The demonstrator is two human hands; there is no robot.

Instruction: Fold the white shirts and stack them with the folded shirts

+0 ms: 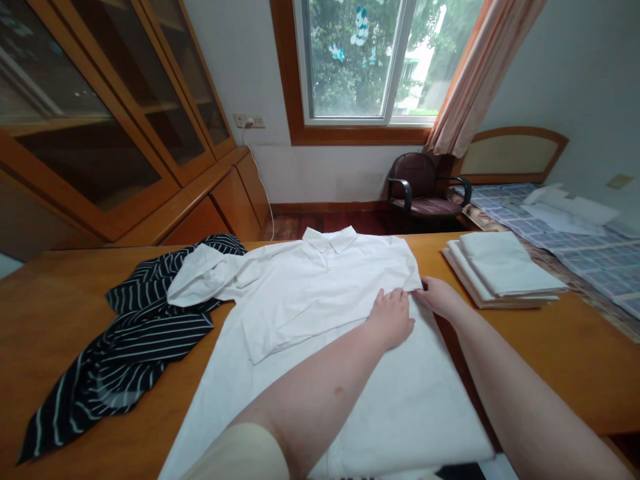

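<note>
A white collared shirt [320,287] lies spread face up on the wooden table [60,300], collar toward the window. Its right sleeve is folded inward over the chest. My left hand [391,319] rests flat on the shirt near the right edge, fingers together and stretched out. Just to its right, my right hand [440,297] pinches the tip of the folded sleeve at the shirt's edge. The left sleeve spreads out over a dark striped garment.
A black garment with white stripes [125,347] lies crumpled on the table's left. A stack of folded white cloths [500,270] sits at the right. Beyond are a dark armchair [425,190], a wooden cabinet [115,133], a window and a bed [575,240].
</note>
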